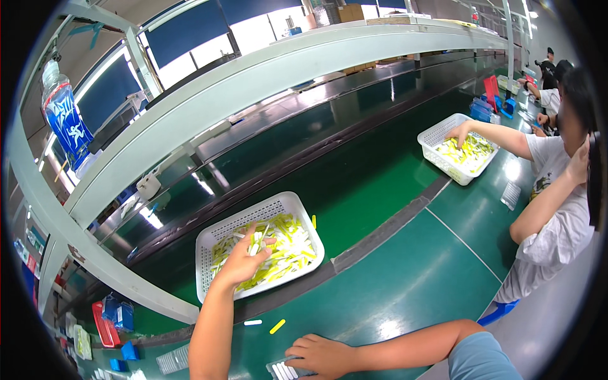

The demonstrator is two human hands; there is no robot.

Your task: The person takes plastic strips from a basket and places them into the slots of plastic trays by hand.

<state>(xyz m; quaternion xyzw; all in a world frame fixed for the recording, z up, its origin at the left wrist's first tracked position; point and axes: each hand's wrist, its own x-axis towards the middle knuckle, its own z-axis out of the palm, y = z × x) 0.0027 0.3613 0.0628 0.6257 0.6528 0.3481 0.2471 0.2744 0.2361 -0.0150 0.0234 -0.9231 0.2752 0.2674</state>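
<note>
My left hand (244, 258) reaches into a white perforated basket (292, 201), its thumb and fingers apart among the contents. Small flat strips (291, 244), white and yellow-green, are heaped in the basket, and some lie against my fingers. My right hand (323, 354) rests on the green bench with its fingers curled over a clear ribbed tray (273, 370). Several white strips (285, 371) lie side by side in that tray, and the hand covers part of it. Between the basket and my right hand lie a loose white strip (253, 322) and a yellow strip (277, 326).
A person (551, 183) at the right reaches into a second basket (461, 179) of similar strips. A grey shelf frame (253, 76) spans above the bench, with a bottle (66, 120) at left. Red and blue bins (106, 324) and another clear tray (172, 360) stand lower left.
</note>
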